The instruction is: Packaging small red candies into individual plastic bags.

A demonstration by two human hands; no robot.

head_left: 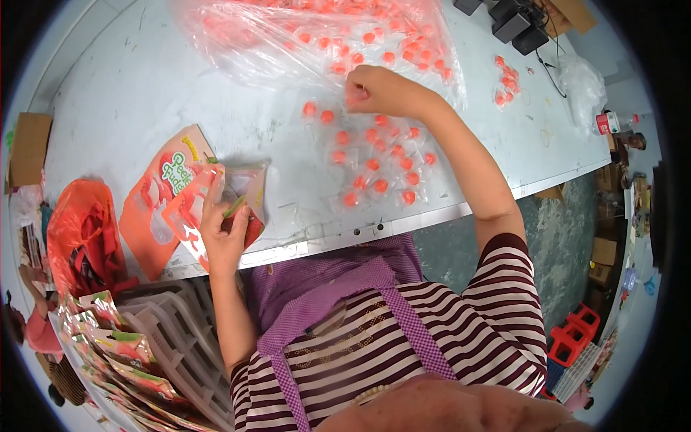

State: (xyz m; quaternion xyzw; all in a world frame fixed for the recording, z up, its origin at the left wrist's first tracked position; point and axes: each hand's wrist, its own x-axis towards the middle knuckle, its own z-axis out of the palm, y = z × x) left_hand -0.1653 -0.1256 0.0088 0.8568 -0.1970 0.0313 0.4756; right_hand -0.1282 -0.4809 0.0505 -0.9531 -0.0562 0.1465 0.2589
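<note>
My left hand grips an upright printed snack pouch, thumb and fingers at its parted mouth. Beneath and beside it, more red-and-cream pouches lie flat in a stack. Farther off on the right, my right hand is closed, fingers curled downward over the table; what they hold, if anything, is hidden. Just beyond it spreads a large clear plastic bag full of small wrapped red candies. Several loose wrapped candies are scattered between that hand and the table's near edge.
The pale table reaches the far side. A small group of candies sits at right, near black boxes and a clear crumpled bag. A red plastic bag and a plastic crate with filled pouches stand at left.
</note>
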